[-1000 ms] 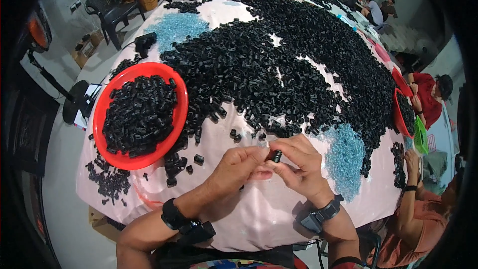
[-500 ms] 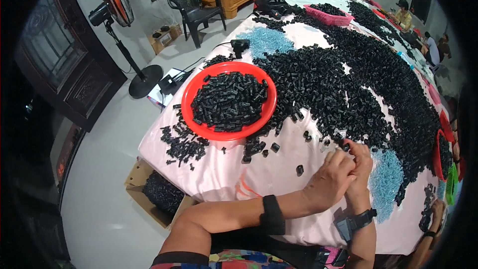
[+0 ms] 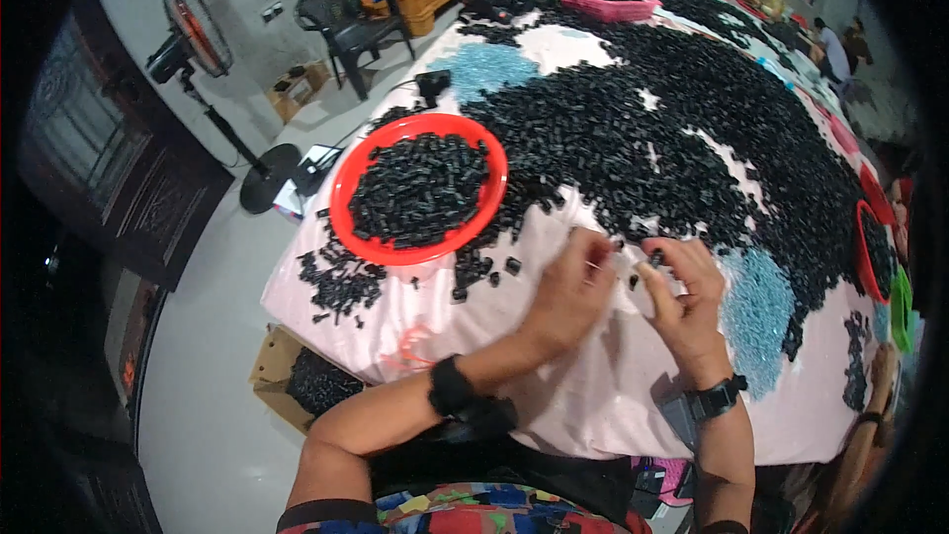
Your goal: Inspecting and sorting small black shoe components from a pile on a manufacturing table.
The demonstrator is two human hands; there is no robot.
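My left hand [image 3: 571, 289] hovers over the pink-white tablecloth with its fingers drawn together in a pinch. What it holds, if anything, is too blurred to make out. My right hand [image 3: 684, 289], a little to the right, pinches a small black plastic piece [image 3: 656, 257] between thumb and fingers. Beyond both hands spreads a large pile of small black plastic pieces [image 3: 613, 143]. A red round tray [image 3: 343, 203], heaped with black pieces [image 3: 420, 188], stands left of my left hand. Clear bluish small parts [image 3: 756, 321] lie in a heap beside my right wrist.
Loose black bits [image 3: 336, 282] lie near the table's left corner. A cardboard box [image 3: 277, 376] of dark parts stands below. Farther off are a pink basket [image 3: 608, 6], a power tool [image 3: 432, 87], a fan [image 3: 195, 35] and a black chair [image 3: 351, 25]. Other people sit along the table's right.
My hands, close together before, have moved apart. The left has gone left, and the right stays near the pile's edge with its fingers more visible. The whole view has shifted slightly.
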